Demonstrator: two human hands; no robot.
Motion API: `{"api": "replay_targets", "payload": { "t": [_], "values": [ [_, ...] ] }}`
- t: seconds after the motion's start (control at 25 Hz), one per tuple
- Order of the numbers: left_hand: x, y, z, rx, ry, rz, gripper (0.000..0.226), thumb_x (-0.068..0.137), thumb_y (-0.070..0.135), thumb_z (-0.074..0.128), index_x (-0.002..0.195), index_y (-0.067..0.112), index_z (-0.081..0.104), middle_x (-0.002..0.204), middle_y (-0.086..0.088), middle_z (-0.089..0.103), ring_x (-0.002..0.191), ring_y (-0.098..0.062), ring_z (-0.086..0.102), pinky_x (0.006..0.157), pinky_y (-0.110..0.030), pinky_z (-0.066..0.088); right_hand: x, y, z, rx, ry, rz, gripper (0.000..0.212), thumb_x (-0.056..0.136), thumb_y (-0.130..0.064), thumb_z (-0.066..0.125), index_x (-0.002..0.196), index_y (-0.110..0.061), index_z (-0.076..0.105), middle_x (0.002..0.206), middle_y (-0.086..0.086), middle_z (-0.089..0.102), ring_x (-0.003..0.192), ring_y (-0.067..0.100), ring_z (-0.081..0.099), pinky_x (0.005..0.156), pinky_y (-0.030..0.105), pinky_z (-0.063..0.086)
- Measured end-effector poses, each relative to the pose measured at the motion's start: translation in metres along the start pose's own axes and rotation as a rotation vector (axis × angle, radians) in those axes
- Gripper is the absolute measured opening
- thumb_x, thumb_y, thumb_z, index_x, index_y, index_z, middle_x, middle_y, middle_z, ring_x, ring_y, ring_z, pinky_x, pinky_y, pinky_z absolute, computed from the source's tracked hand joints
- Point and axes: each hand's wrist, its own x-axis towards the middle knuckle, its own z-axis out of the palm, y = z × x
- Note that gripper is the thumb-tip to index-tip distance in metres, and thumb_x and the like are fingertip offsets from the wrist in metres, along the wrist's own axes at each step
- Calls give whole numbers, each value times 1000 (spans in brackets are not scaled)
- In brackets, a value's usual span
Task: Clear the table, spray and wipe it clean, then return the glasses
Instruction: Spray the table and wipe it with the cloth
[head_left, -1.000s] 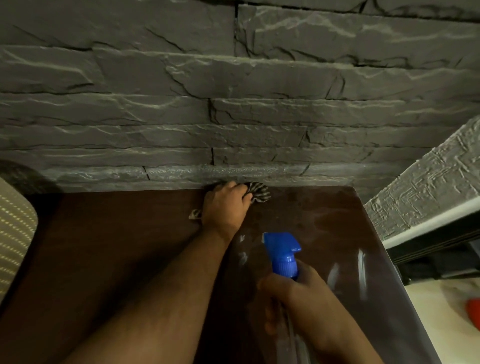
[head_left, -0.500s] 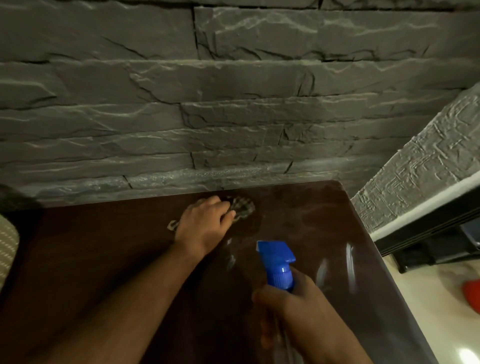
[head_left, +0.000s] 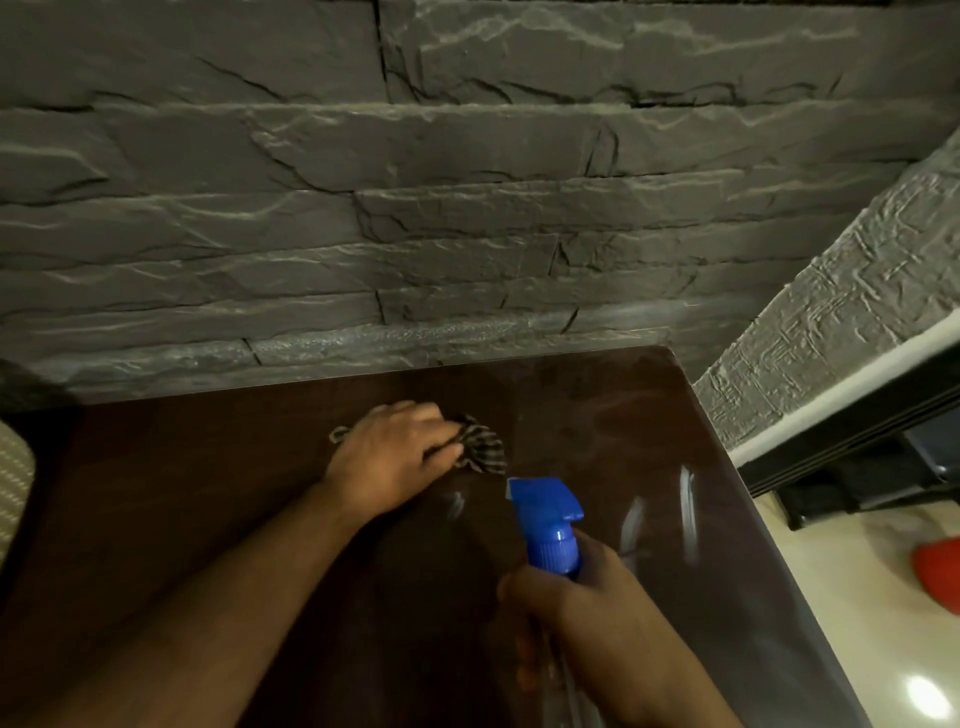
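We see a dark brown glossy wooden table (head_left: 208, 519) whose far edge meets the wall. Our left hand (head_left: 395, 457) presses a crumpled grey-and-black striped cloth (head_left: 480, 451) flat on it, near the far edge and toward the right corner. Our right hand (head_left: 587, 608) grips a clear spray bottle with a blue trigger head (head_left: 548, 525), upright above the right half, nozzle pointing left.

Left hand (head_left: 395, 457) and striped cloth (head_left: 480, 451) have drawn back from the wall edge of the table (head_left: 182, 493) toward the near side.
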Motion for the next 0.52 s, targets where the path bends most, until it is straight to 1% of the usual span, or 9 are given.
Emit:
{"api": "replay_targets", "payload": {
  "t": [0.12,0.16,0.2,0.24,0.32,0.36,0.4,0.44,0.52],
  "values": [
    [27,5,4,65,193,-379,31,98,43,39,111,26,62,101,6,59,93,-14,55,80,-35,45,-3,4,0,34,-19,48,31,82,-8,70,108,-13,55,58,6,62,48,18,59,54,30,51],
    [38,15,6,76,242,-436,30,98,41,40,109,24,62,101,3,60,94,-17,56,79,-36,46,-2,7,0,38,-27,50,31,83,-8,70,108,-13,54,58,5,62,48,17,59,54,30,51],
    [43,25,8,65,253,-411,29,98,41,40,107,24,62,101,2,60,93,-17,56,79,-37,46,-2,8,-1,38,-27,42,28,83,-8,70,107,-12,55,58,5,62,49,17,59,54,30,52],
    [39,31,13,40,225,-307,28,98,41,41,107,25,62,99,4,58,92,-16,55,80,-37,46,-3,9,-1,32,-22,31,25,83,-7,69,104,-11,56,58,5,62,49,17,59,55,31,52],
    [13,26,8,0,89,-28,26,97,42,43,110,29,62,96,10,53,90,-11,50,82,-34,42,-5,11,0,20,-23,15,21,82,-7,68,100,-9,57,57,6,61,49,18,58,57,33,53],
    [-1,16,4,-7,21,55,26,97,42,43,112,32,62,96,12,51,91,-9,49,83,-33,41,-7,12,0,20,-26,20,20,82,-7,68,99,-10,57,57,4,61,49,18,59,57,32,53],
    [-9,5,3,4,-1,58,27,97,43,43,115,33,61,97,13,52,93,-9,50,84,-33,41,-9,14,0,17,-26,31,21,83,-7,68,99,-11,56,55,3,61,49,17,59,57,32,52],
    [-10,-2,3,20,26,-26,29,97,44,42,116,33,60,100,13,53,94,-8,51,85,-34,42,-10,14,0,12,-25,43,23,83,-7,68,100,-11,55,55,3,61,48,17,59,56,31,52],
    [10,-1,5,59,159,-325,31,97,44,41,115,29,60,103,7,56,94,-11,53,82,-34,45,-10,16,-1,20,-30,60,28,82,-8,69,104,-10,52,58,5,61,48,17,59,56,32,52]
  ]
}}
